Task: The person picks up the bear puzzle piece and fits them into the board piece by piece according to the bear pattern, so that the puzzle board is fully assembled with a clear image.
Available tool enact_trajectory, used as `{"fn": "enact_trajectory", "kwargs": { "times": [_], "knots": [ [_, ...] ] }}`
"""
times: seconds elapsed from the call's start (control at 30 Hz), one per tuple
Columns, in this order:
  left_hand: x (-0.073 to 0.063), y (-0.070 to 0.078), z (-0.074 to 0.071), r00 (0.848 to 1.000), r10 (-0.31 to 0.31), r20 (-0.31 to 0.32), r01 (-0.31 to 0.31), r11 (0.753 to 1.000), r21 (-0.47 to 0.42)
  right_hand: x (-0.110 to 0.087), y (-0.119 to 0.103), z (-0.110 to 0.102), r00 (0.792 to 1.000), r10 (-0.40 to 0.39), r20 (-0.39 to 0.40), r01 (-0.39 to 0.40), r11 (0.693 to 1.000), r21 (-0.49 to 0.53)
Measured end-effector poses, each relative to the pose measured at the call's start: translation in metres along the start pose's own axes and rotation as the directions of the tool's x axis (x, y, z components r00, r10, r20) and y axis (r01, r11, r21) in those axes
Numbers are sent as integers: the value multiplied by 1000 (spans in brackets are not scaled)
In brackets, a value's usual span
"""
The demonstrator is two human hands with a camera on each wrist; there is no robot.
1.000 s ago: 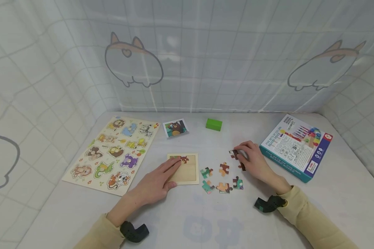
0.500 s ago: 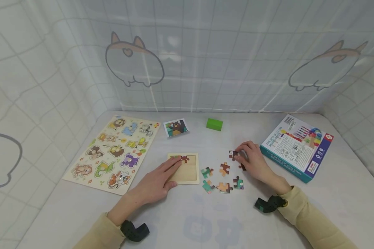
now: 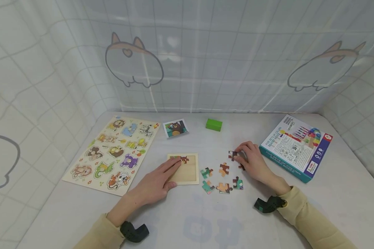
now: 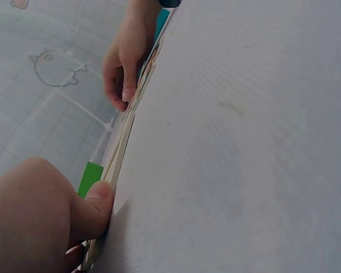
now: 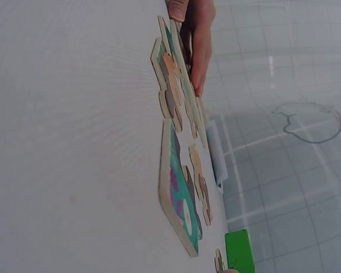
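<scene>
In the head view my left hand [image 3: 156, 180] rests on a square wooden puzzle tray [image 3: 190, 174]. Its straight fingers lie over the left side, and the thumb is at the near edge. Puzzle pieces with brown bear art [image 3: 184, 159] sit at the tray's top, partly hidden by the fingertips. My right hand [image 3: 252, 162] pinches a dark brown and white puzzle piece [image 3: 231, 155] between thumb and fingers, low over the table. Another brown piece [image 3: 241, 167] lies beneath that hand, mostly hidden. Several loose pieces [image 3: 224, 187] lie between the two hands.
An animal peg board [image 3: 112, 157] lies on the left. Behind the tray are a bear picture card [image 3: 175, 128] and a green block [image 3: 214, 125]. A bead toy box [image 3: 296, 148] stands close beyond the right hand. Gridded cloth walls enclose the table.
The puzzle piece at my right fingertips has shifted slightly and shows flatter than a second ago. My left hand stays where it was on the tray.
</scene>
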State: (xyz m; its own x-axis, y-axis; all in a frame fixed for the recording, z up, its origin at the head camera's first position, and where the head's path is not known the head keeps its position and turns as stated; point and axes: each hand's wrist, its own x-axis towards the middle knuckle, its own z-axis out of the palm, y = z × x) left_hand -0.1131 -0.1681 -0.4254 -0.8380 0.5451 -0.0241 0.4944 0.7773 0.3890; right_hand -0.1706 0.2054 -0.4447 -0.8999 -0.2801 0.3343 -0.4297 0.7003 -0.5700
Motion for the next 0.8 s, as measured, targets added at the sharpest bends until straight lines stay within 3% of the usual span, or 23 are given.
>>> {"fn": "enact_trajectory", "kwargs": {
  "times": [0.33, 0.5, 0.8],
  "knots": [
    [1, 1, 2, 1000, 1, -3, -1, 1000, 0, -2, -7, -4, 999, 39, 23, -40, 999, 2],
    [1, 3, -1, 1000, -21, -8, 21, 1000, 9, 1, -24, -2, 999, 35, 35, -36, 999, 26],
    [7, 8, -5, 1000, -31, 4, 31, 999, 28, 5, -58, 20, 996, -36, 80, 32, 998, 58]
  ]
}}
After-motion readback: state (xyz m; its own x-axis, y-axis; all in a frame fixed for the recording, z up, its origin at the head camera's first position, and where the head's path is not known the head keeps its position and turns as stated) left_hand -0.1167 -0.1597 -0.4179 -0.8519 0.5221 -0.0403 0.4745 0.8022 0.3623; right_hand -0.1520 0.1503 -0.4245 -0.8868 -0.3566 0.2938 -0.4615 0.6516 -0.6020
